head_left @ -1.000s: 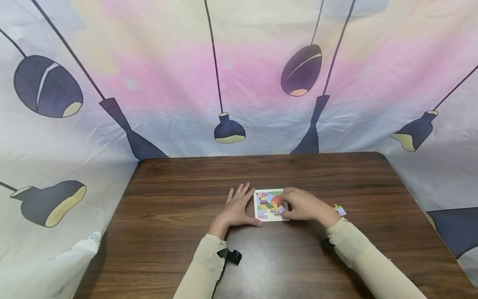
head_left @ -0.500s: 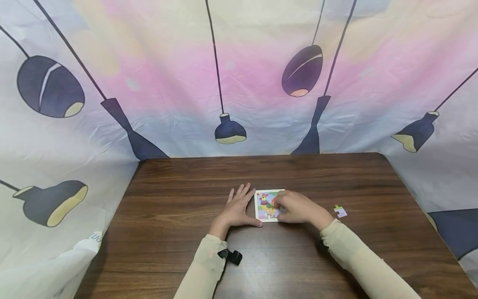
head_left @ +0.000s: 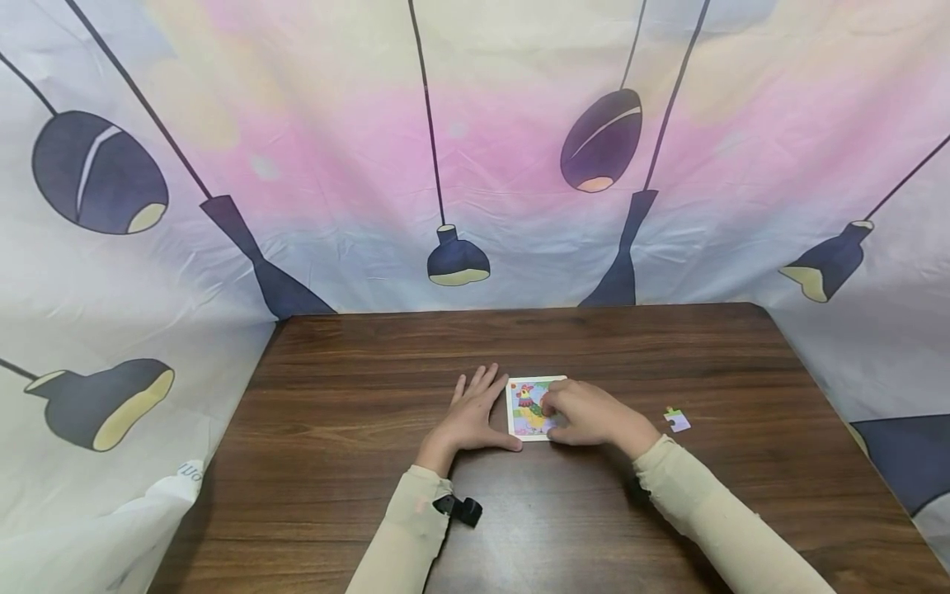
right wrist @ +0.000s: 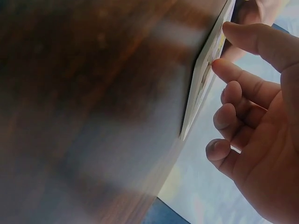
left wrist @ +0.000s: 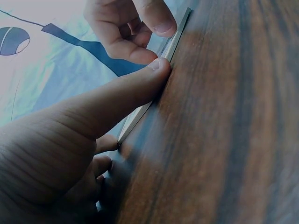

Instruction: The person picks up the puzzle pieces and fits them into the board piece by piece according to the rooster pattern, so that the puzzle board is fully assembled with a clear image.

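A small white-framed jigsaw puzzle (head_left: 531,412) with a rooster picture lies flat on the table. Beside its left edge my left hand (head_left: 472,421) is spread, thumb at the near edge and fingers along the side. The left wrist view shows that thumb (left wrist: 126,93) straight against the frame (left wrist: 180,39). My right hand (head_left: 597,417) reaches over the puzzle's right part and covers it. In the right wrist view, its index fingertip and thumb (right wrist: 233,32) press on the puzzle (right wrist: 198,77), apart from each other, with the other fingers (right wrist: 226,116) loosely bent above.
One loose purple-and-green jigsaw piece (head_left: 678,421) lies to the right of the puzzle. Brown wood-grain table (head_left: 356,396) surrounds it all. A cloth backdrop (head_left: 334,165) printed with lamps hangs behind the table and at its sides.
My right hand has moved slightly left and down with a jigsaw piece, which now appears to lie in the puzzle's lower gap. The left hand has stayed in place.
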Tool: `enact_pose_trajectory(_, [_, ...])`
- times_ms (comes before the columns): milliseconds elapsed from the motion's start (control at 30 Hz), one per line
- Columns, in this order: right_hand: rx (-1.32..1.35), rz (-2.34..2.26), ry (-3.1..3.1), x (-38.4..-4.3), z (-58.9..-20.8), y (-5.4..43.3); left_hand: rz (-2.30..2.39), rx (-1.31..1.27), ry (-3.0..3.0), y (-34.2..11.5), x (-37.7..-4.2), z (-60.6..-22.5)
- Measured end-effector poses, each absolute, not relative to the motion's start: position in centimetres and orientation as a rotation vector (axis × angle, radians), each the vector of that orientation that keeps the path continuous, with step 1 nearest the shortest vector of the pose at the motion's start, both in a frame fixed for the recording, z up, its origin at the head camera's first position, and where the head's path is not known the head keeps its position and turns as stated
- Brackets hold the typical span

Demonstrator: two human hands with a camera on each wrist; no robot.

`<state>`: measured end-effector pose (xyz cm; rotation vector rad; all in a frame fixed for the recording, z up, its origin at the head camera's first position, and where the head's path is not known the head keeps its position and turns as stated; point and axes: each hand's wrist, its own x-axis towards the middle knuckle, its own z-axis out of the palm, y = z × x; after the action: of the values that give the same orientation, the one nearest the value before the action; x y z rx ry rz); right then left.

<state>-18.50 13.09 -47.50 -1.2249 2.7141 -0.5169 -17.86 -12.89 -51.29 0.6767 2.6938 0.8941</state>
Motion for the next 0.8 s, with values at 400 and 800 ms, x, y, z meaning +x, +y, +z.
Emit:
enact_pose_trajectory(400, [-1.154, -0.591, 2.726, -18.3, -47.4, 14.8, 0.884, 0.678, 2.7, -12.8, -17.9, -51.3])
enact_pose_trajectory(800, [-1.025, -0.709, 2.782, -18.7, -46.5, 21.5, 0.881, 0.677, 2.704, -12.8, -17.8, -51.2])
